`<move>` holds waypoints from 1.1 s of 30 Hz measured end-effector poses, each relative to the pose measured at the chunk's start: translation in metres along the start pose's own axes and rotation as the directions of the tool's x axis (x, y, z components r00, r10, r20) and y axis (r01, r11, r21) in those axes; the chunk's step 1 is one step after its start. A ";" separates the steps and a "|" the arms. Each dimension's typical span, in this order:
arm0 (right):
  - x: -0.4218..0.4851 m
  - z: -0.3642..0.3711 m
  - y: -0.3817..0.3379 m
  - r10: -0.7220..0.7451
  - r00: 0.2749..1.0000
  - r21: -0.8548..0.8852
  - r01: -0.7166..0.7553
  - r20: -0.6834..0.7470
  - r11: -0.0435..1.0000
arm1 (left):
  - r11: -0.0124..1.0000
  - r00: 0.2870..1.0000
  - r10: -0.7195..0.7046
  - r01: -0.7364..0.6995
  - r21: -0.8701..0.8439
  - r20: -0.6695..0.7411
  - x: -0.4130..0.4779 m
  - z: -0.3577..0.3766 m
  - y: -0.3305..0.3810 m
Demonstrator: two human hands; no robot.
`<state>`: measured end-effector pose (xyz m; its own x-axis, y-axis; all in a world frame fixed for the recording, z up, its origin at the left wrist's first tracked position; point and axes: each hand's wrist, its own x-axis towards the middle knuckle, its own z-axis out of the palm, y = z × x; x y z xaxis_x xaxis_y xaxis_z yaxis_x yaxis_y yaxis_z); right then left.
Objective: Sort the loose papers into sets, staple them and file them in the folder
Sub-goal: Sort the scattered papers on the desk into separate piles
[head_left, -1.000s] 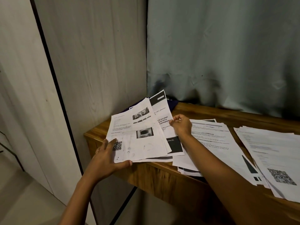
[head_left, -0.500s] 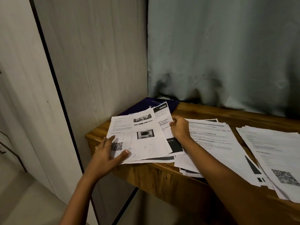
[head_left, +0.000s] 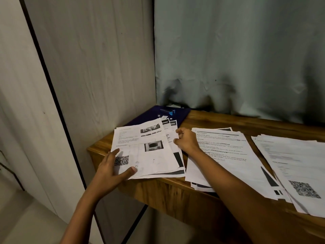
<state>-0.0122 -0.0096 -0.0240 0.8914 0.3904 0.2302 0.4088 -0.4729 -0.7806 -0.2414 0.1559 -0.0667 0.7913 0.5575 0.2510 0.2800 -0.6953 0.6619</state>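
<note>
A set of printed sheets (head_left: 149, 155) with photos and a QR code lies flat on the left end of the wooden table (head_left: 219, 122). My left hand (head_left: 112, 169) rests on its near left corner, fingers and thumb straight on the top sheet. At the set's right edge my right hand (head_left: 186, 140) has its fingers curled and pinches the sheets. Behind the set lies a dark blue folder (head_left: 151, 113) with a small blue stapler (head_left: 168, 110) on it.
Two more paper piles lie to the right: a text pile (head_left: 228, 155) under my right forearm and a pile with a QR code (head_left: 299, 166) at the right edge. A wood-grain panel stands at the left, a grey curtain behind. Papers overhang the table's front edge.
The set of sheets, held tilted up a second ago, has come down flat onto the table. The folder and stapler behind it have come into view.
</note>
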 end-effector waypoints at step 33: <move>0.040 -0.071 -0.023 0.105 0.782 0.519 0.299 -0.614 0.801 | 0.999 0.999 0.014 -0.017 0.050 0.049 0.016 0.010 -0.005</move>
<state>0.0281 -0.0392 0.0445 0.8606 -0.2293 0.4548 0.4926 0.1479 -0.8576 -0.2250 0.1636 -0.0734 0.8207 0.5249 0.2256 0.2937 -0.7263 0.6215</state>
